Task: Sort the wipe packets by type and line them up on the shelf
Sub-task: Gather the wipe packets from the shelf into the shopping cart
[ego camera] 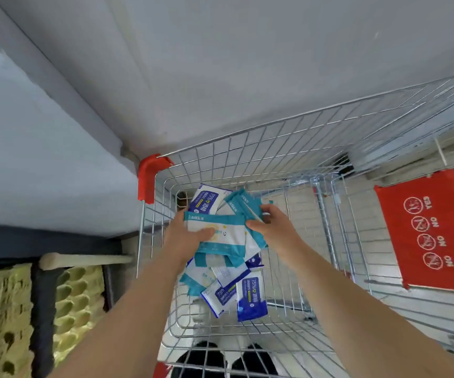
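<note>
Both my hands reach down into a wire shopping cart (pixel 247 148). My left hand (pixel 185 236) grips a teal-and-white wipe packet (pixel 220 233) with the thumb on its face. My right hand (pixel 272 225) pinches other teal-edged packets (pixel 243 204) held on edge. Under them, on the cart floor, lies a loose pile: more teal packets (pixel 198 274) and dark blue packets marked 75% (pixel 251 298), with another blue packet (pixel 206 203) at the far end.
A grey shelf board (pixel 43 165) runs along the left, touching the cart's red corner cap (pixel 148 175). Below it are a wooden bar (pixel 84 260) and yellow-green trays (pixel 2 309). The cart's red child-seat flap (pixel 427 227) stands at right. My shoes (pixel 206 358) show beneath the cart.
</note>
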Demonstrator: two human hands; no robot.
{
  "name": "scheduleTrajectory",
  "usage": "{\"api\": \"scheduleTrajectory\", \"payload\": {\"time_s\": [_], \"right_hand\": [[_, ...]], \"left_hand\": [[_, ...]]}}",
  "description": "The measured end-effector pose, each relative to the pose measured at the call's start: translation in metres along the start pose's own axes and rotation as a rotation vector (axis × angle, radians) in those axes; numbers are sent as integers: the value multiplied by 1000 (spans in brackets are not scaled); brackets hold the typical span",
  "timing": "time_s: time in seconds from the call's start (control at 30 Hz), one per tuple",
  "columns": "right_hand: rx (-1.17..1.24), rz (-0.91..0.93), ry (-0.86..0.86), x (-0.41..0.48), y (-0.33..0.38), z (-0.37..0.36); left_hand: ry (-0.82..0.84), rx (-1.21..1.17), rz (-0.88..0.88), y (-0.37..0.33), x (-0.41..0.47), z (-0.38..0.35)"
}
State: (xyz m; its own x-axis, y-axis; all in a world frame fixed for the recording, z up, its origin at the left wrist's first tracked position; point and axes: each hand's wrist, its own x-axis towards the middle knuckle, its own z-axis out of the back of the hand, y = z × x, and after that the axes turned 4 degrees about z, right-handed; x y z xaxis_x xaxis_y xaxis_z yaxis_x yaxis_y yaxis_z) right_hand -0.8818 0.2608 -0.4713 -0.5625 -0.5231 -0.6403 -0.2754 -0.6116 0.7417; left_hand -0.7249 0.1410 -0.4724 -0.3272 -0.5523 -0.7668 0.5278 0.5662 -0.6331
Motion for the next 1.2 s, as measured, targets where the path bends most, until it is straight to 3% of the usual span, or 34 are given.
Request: {"api": "scheduleTrajectory", "payload": {"time_s": [0.27,0.43,0.6,0.87,1.07,1.2], "right_hand": [[-254,108,32,74,-50,-16],[-575,280,-34,82,-51,-17],[-758,386,38,58,-26,-16],[-961,796,144,-55,73,-21],[-997,1149,137,-181,171,-41],[-969,1319,204,-260,220,-69]], "left_hand": [[-178,169,-71,34,64,-16],[-309,453,-126,40,69,-25],[-353,739,-145,24,43,-18],[-482,1071,-380,-40,-92,18],[-755,987,-580,-70,-235,68],[-928,961,-585,-82,-330,111]]}}
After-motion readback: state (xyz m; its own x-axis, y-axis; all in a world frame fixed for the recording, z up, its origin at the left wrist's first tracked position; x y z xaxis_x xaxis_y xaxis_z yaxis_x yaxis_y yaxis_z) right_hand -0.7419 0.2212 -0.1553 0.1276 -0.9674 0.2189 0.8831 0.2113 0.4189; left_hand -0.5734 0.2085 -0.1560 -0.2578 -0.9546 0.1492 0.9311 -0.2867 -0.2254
